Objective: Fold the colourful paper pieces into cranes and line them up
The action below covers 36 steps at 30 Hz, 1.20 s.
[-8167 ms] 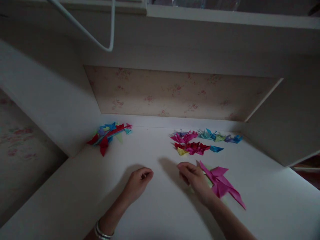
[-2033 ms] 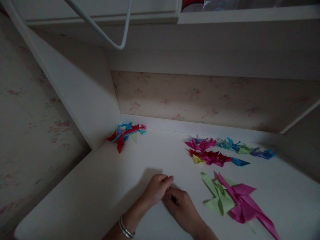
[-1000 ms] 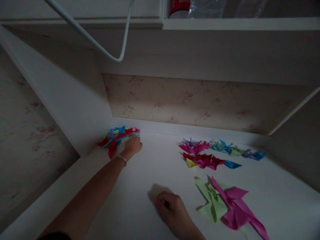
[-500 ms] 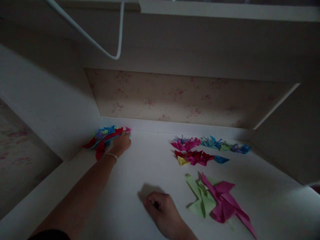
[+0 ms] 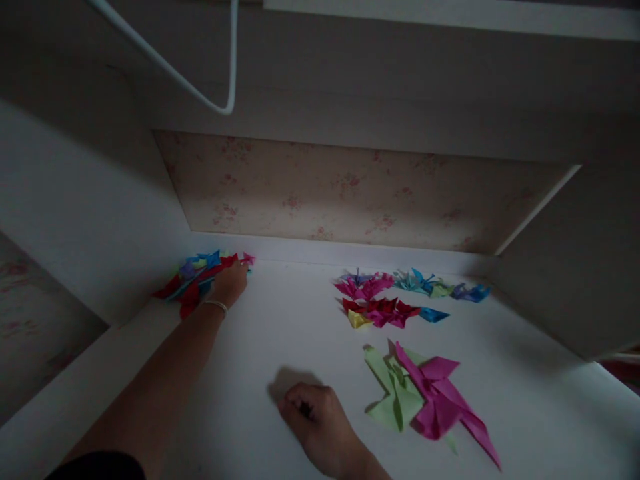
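Observation:
My left hand (image 5: 230, 283) reaches to the far left corner. It touches the right end of a pile of folded paper origami (image 5: 190, 291) in red, blue, green and purple. Its fingers look bent inward at a small pink origami piece (image 5: 247, 258), but their tips are hidden, so what they grip is unclear. My right hand (image 5: 323, 427) rests near the front in a loose fist, with nothing visible inside. To its right lie a light green folded paper (image 5: 395, 393) and a large magenta origami piece (image 5: 440, 393), partly overlapping it.
Small origami pieces stand in two rows at the back right: a magenta one (image 5: 365, 285), a red one (image 5: 383, 308) and several blue ones. Side panels and a floral back wall (image 5: 340, 190) enclose the white surface (image 5: 280, 320). A white bent rod (image 5: 190, 87) hangs overhead.
The whole view has shifted slightly, so everything appears a little further left. My left hand is still at the pile, and my right hand keeps its curled pose.

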Each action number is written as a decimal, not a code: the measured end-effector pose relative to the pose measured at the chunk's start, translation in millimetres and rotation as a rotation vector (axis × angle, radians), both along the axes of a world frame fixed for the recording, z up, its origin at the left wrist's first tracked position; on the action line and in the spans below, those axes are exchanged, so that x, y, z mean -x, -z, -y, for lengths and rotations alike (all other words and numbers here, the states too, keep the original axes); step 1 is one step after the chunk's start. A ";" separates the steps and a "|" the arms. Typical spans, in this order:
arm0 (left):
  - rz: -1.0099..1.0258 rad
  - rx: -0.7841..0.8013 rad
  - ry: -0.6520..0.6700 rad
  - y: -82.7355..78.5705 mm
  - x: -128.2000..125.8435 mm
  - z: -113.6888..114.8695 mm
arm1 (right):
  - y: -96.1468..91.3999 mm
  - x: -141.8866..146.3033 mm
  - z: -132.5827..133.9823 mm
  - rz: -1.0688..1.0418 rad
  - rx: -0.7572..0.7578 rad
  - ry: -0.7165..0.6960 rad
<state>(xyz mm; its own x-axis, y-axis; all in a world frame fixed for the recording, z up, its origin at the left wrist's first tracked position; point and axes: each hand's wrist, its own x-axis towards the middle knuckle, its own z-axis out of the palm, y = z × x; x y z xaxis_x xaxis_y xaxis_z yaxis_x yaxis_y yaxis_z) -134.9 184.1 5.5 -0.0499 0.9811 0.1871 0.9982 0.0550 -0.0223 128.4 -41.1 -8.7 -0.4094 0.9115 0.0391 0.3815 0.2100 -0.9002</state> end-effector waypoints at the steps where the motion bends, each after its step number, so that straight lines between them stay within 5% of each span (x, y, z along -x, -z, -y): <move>1: 0.001 0.005 0.008 -0.8 0.2 0.7 | 0.0 -0.2 0.1 -0.002 0.003 -0.001; 13: 0.212 -0.054 0.116 -30.3 -43.5 32.9 | 5.3 -1.3 -1.3 -0.160 0.116 0.054; 17: 0.416 0.004 0.247 -35.5 -78.0 86.6 | 8.4 -1.5 -5.1 -0.390 0.308 0.121; 21: 1.122 0.231 0.431 -37.4 -106.0 153.9 | 8.9 -3.9 -10.8 -0.702 0.424 0.195; 25: 1.292 0.270 0.505 -40.9 -120.0 196.6 | 3.7 -10.5 -13.0 -0.937 0.528 0.217; 29: 1.333 0.349 0.653 -39.8 -127.3 211.9 | -1.7 -16.9 -10.0 -0.975 0.660 0.217; 32: 1.344 0.388 0.737 -31.4 -129.9 214.7 | -2.0 -18.7 -8.2 -0.963 0.625 0.164; 36: 1.429 0.388 0.644 -13.0 -128.3 213.2 | -1.6 -19.8 -8.7 -0.933 0.589 0.232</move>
<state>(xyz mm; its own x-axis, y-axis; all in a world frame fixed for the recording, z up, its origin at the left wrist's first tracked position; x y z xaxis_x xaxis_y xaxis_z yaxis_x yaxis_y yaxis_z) -6.7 -29.1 18.5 0.4611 0.8817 0.0996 0.0676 -0.1468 0.9869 148.1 -32.4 -7.1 -0.2635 0.9392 -0.2201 -0.5179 -0.3302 -0.7892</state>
